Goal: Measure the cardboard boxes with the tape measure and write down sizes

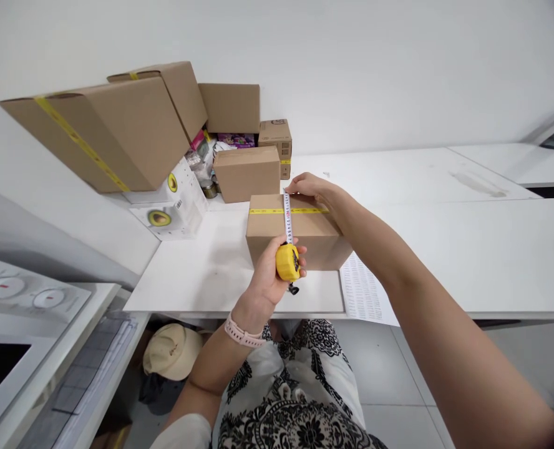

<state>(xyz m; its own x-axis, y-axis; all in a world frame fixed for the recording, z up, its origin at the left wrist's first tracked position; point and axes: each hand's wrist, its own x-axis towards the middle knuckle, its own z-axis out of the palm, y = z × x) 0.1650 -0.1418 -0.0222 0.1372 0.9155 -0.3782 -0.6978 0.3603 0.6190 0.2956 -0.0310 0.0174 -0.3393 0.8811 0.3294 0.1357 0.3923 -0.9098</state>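
Observation:
A small cardboard box sealed with yellow tape sits on the white table in front of me. My left hand grips a yellow tape measure at the box's near edge. Its white blade runs across the box top to the far edge. There my right hand pinches the blade's end against the box's far rim.
Several cardboard boxes are stacked at the back left, with a white avocado-print carton and small items beside them. A printed sheet lies right of the box. A beige cap lies under the table. A white machine stands at left.

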